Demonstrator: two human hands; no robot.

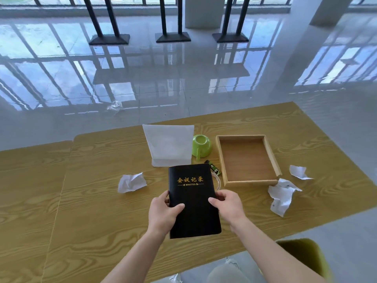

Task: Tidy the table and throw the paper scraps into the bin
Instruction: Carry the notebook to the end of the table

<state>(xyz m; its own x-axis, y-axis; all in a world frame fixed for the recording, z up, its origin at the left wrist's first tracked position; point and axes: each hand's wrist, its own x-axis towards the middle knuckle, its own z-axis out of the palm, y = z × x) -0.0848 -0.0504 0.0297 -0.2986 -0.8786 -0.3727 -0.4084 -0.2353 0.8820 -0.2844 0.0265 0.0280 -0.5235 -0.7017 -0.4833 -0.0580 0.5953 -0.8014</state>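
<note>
I hold a black notebook (193, 201) with gold lettering over the wooden table (81, 201). My left hand (163, 213) grips its left edge and my right hand (228, 205) grips its right edge. A crumpled paper scrap (131, 182) lies to the left of the notebook. Two more scraps lie to the right: a large one (282, 196) by the tray's near corner and a small one (298, 172) further right. No bin is in clear view.
An empty wooden tray (220, 156) sits right of centre. Behind the notebook stand a white bag (169, 145), an overturned green cup (202, 146) and a small dark packet (214, 168). A plastic wrapper (115, 106) lies on the floor beyond. A green chair (306, 254) is near right.
</note>
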